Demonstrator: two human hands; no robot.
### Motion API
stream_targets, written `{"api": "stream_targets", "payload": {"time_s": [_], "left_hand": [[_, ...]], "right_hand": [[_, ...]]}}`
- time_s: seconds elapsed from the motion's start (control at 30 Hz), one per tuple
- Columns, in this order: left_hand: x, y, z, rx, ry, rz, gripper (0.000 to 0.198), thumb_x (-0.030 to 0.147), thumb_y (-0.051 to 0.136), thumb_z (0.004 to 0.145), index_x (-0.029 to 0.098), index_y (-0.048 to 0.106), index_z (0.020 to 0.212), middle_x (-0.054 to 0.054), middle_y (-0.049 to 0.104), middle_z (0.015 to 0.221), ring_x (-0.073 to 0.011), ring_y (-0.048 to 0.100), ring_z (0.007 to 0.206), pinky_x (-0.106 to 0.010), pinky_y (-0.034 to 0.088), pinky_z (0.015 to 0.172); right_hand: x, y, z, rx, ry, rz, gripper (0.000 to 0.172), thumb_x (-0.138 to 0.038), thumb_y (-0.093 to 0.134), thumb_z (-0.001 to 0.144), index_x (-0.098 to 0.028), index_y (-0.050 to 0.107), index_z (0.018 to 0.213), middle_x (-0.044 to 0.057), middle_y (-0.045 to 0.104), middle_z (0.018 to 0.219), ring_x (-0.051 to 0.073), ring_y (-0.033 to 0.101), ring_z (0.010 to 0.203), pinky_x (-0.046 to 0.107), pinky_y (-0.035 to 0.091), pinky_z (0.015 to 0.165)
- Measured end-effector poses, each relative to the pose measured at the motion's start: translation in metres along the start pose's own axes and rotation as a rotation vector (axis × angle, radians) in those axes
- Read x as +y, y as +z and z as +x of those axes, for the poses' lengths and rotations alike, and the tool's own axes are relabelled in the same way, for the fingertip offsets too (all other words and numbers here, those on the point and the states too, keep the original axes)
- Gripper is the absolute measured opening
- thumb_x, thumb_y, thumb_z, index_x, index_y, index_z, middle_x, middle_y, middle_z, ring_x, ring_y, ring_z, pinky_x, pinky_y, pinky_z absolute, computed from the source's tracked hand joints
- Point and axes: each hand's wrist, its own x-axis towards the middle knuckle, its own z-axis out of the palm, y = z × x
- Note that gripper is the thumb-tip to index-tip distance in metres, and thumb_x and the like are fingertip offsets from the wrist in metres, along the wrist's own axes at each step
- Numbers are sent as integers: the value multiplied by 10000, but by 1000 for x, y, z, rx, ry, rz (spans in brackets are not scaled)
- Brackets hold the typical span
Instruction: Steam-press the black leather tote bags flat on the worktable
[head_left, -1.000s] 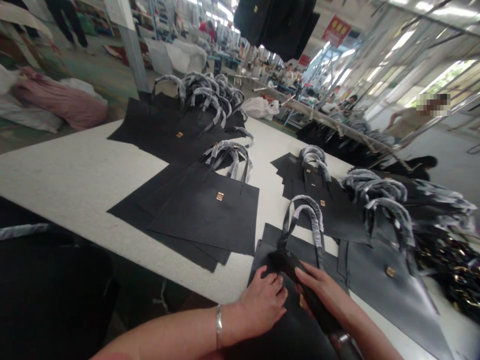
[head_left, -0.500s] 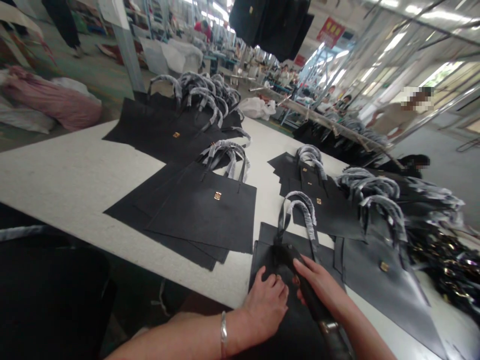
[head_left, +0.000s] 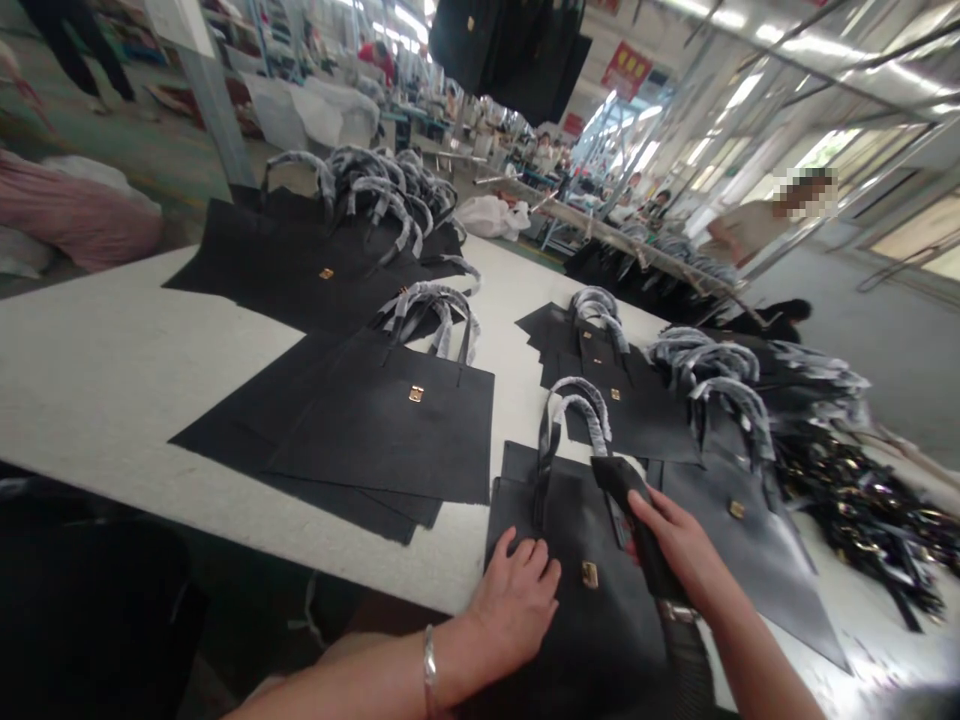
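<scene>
A black handbag panel [head_left: 555,620] with a gold clasp [head_left: 590,574] lies on the table in front of me. Its two handles [head_left: 574,400] are wrapped in clear plastic and point away from me. My left hand [head_left: 523,590], wearing a silver bracelet, rests on the panel's left side with fingers spread a little. In my right hand [head_left: 675,535] is a black handheld tool [head_left: 649,545] with a flat, angled nozzle and a ribbed hose at its lower end. The nozzle is over the base of the right handle; whether it touches cannot be made out.
Another stack of black bag panels [head_left: 382,430] lies to the left, with a larger pile [head_left: 300,240] behind. More panels [head_left: 750,540] and a heap of straps with metal fittings [head_left: 862,510] are on the right of the white table [head_left: 90,370]. Black bags [head_left: 510,50] hang overhead.
The tool in my right hand has moved right, from the left handle's base to the right one's, uncovering the gold clasp. My left hand stays on the panel. The view has shifted slightly.
</scene>
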Motion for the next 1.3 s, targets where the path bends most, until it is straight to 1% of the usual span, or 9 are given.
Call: {"api": "stream_targets", "payload": {"time_s": [0.13,0.23,0.33,0.7,0.8,0.93,1.07,1.17,1.3], "left_hand": [[0,2,-1,15,-2,-2,387,388,450,920,185,506,1244,-133,489,1298,-269,421,1195,-504,209,1056],[0,4,0,14,10,-2,390,377,447,921,183,499,1255,-140,487,1305,-274,415,1203,-513,214,1050],[-1,5,0,10,5,3,394,382,447,918,184,496,1255,-134,491,1307,-277,421,1197,-520,223,1045],[-1,2,1,11,20,15,393,388,391,941,179,479,1263,-125,495,1303,-275,418,1194,-518,220,1046],[-1,3,1,15,24,19,393,382,387,944,178,477,1268,-125,493,1304,-272,417,1194,-517,209,1051],[-2,2,0,27,26,27,396,388,395,941,176,481,1264,-123,499,1295,-274,417,1187,-515,203,1051],[1,4,3,28,31,38,381,371,385,949,163,487,1252,-118,510,1272,-255,423,1169,-496,211,1046],[7,12,7,12,66,48,375,340,390,944,115,502,1222,-126,531,1223,-245,441,1124,-461,252,1016],[16,19,11,10,123,68,408,309,408,918,56,497,1225,-159,517,1228,-268,416,1144,-430,293,963]], "right_hand": [[25,-49,-21,63,142,55,465,-444,594,808,-183,505,1182,-20,599,578,173,587,439,270,480,420],[51,-63,-28,18,242,82,495,-468,593,818,-197,482,1217,-15,610,583,168,589,424,253,458,391],[63,-59,-21,-66,214,97,533,-475,587,832,-212,444,1272,-26,604,585,162,589,421,242,449,380],[49,-63,-4,-191,268,105,436,-471,600,841,-202,491,1166,-13,615,614,147,583,434,226,447,389],[49,-58,4,-156,230,125,383,-447,625,823,-186,529,1087,-4,615,606,153,573,418,244,443,383],[41,-52,13,1,122,152,382,-452,617,820,-212,520,1101,-25,606,632,156,596,466,256,471,433],[31,-53,-1,67,104,141,500,-457,662,772,-221,498,1182,-31,612,632,165,598,477,263,486,439],[26,-44,-18,-18,141,95,673,-481,686,732,-212,449,1302,-28,622,593,177,591,457,265,478,414],[23,-12,-30,-181,103,-1,739,-527,651,741,-203,430,1368,-31,626,561,166,580,438,244,453,397]]}}
